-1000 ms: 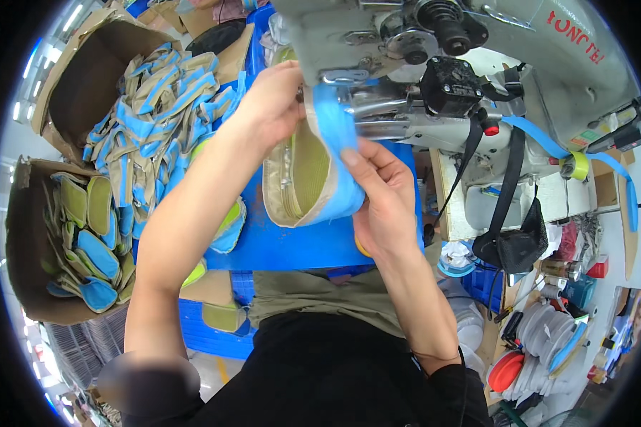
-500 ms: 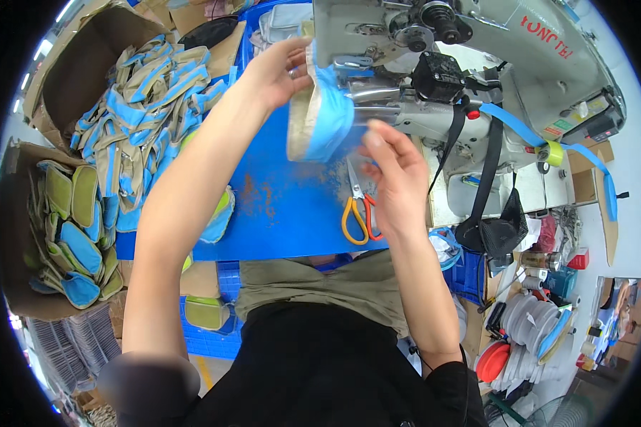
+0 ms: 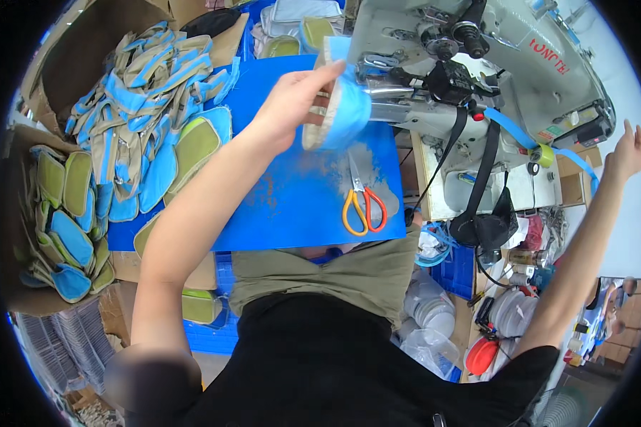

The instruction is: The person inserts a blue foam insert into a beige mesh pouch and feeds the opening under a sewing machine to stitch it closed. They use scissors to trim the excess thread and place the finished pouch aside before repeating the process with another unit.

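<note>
A grey sewing machine [image 3: 523, 53] stands at the upper right. Around the end of its narrow arm sits a loop of blue and beige fabric [image 3: 350, 117]. My left hand [image 3: 299, 103] grips the loop's left edge, with the fingers partly inside it and the thumb at its upper side. Far to the right, past the machine's end, my right hand [image 3: 625, 151] is raised with its fingers stretched up and apart, holding nothing. Orange-and-red-handled scissors [image 3: 363, 206] lie on the blue tabletop [image 3: 292, 228] below the loop.
Blue and beige fabric strips [image 3: 139, 107] are heaped at the left. Below them a cardboard box [image 3: 14, 235] holds green and blue pads. A blue tape [image 3: 509, 128] runs through a yellow-green roll [image 3: 543, 155] to the machine. Black straps [image 3: 483, 171] hang under the machine.
My right hand has left the fabric loop's side and swung far right and upward. My left hand still holds the loop, which sits slightly farther right in view. Several green-and-blue pads now show beside my left forearm.
</note>
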Available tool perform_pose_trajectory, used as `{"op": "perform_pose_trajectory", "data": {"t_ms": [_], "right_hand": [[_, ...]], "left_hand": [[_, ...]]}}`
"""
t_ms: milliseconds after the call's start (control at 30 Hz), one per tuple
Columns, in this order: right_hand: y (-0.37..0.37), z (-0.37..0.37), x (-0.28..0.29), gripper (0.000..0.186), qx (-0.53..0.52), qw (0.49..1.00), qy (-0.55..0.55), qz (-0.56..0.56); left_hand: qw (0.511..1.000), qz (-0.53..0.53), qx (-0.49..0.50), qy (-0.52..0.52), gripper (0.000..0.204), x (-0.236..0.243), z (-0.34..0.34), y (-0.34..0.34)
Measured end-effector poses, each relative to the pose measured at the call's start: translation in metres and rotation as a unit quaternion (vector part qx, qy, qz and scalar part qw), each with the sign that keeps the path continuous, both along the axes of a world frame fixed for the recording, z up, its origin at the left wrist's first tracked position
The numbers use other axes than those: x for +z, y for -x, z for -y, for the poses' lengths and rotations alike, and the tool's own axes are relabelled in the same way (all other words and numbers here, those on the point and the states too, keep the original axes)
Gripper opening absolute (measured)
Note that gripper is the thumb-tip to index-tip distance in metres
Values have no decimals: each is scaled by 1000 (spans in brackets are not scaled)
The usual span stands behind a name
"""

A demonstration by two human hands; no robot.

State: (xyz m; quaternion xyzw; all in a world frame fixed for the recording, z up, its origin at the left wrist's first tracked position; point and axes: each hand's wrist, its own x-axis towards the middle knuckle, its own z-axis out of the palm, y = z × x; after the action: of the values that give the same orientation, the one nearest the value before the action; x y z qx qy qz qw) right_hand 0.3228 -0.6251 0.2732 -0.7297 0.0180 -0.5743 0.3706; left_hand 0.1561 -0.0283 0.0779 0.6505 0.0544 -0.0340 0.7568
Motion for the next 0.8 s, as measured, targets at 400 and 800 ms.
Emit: {"op": "perform_pose_trajectory", "data": {"t_ms": [400, 800], "right_hand": [[-80, 93, -23, 40, 292, 901, -209, -242], [84, -128, -143, 38, -23, 989, -122, 82]], "left_hand": [[999, -14, 45, -6, 32, -6, 10, 3], [988, 79, 96, 86, 30, -51, 3, 41]]}}
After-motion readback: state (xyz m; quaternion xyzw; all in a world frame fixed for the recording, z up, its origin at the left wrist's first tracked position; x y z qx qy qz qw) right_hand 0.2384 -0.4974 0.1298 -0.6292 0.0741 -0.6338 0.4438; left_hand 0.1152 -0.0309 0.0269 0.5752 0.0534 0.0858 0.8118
